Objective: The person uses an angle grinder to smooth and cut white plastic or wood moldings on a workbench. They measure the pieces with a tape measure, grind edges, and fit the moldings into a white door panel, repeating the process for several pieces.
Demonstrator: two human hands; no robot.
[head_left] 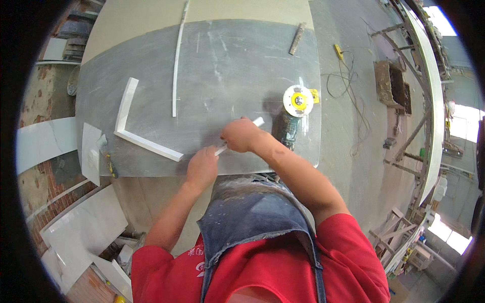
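A short white strip lies slantwise near the table's front edge, partly covered by my hands. My right hand is closed around its middle, and one end sticks out beyond the knuckles. Lower down and to the left, my left hand has its fingers closed at the strip's other end. To the right of my right hand is an angle grinder with a white and yellow disc facing up. Two white strips, one upright and one slanting, meet at an angle on the left.
The grey tabletop also bears a long thin white strip and a narrow rough bar. White slab pieces and a yellow-handled tool sit at its left edge. A cable trails over the floor at right, near a metal rack.
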